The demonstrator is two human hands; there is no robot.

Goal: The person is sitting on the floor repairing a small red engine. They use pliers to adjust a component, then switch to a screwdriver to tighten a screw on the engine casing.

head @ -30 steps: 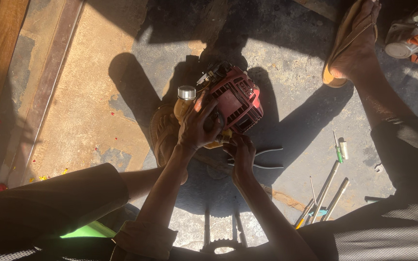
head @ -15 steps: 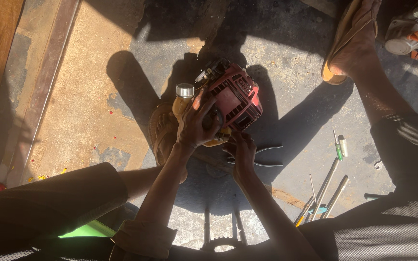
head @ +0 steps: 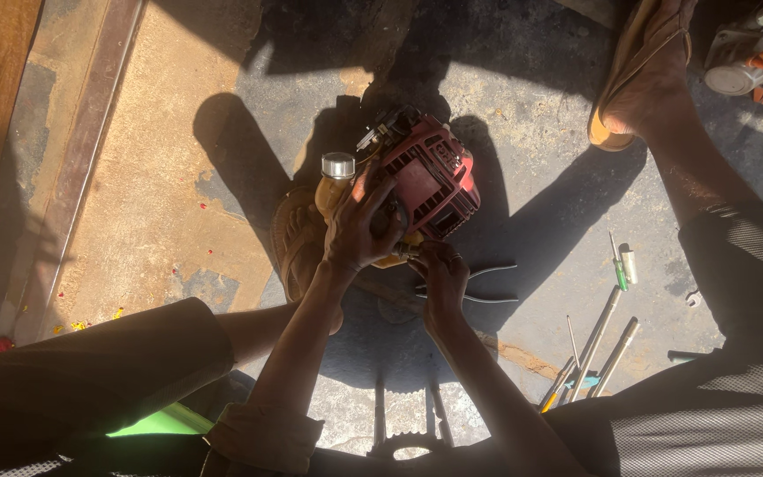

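meanwhile left hand (head: 359, 231) grips the red engine (head: 426, 177); right hand (head: 439, 278) fingers curl beneath it, hold unclear.

A small red engine (head: 424, 181) is sitting on the concrete floor, tilted, its ribbed plastic cover facing up and catching the sun. It is lying right under the left hand's fingertips and just above the right hand. A yellowish tank with a round silver cap (head: 338, 165) is showing at its side, just above the left hand's knuckles. A pair of dark pliers (head: 479, 283) is lying flat, handles spread and pointing away, just beside the right hand
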